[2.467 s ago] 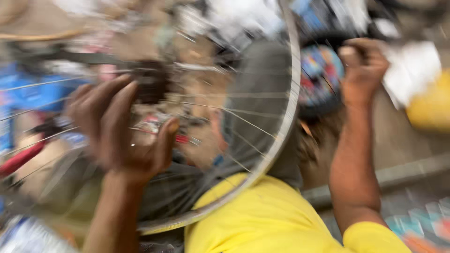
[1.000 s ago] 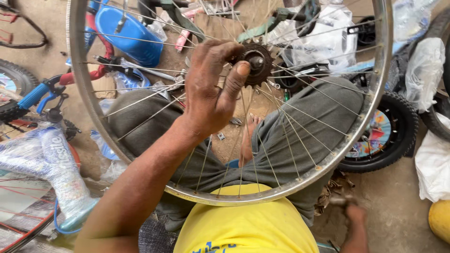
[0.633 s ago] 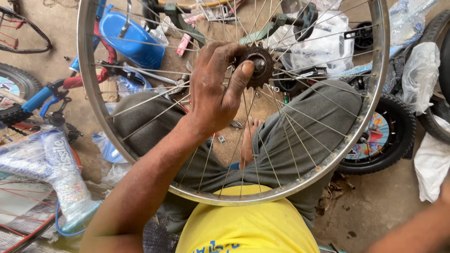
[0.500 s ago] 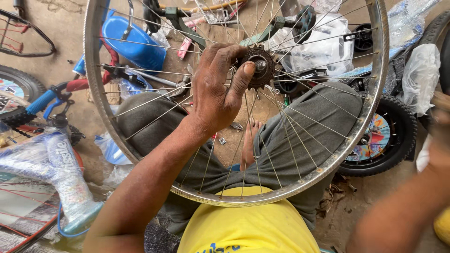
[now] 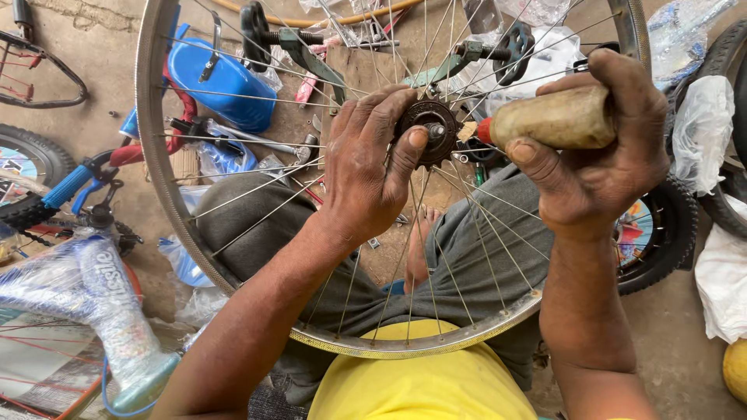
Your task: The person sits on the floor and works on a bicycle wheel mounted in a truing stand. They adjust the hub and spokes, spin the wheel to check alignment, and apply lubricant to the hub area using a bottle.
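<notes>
Now joining the work from the right: right hand (image 5: 599,155) gripping a wooden-handled tool (image 5: 554,118), tip nearing the sprocket (image 5: 426,132) at the hub of the spoked bicycle wheel (image 5: 373,233) held over the lap. Left hand (image 5: 366,171) pinching the sprocket, steadying it. Lying beyond, far left: a blue plastic container (image 5: 218,82), contents hidden.
</notes>
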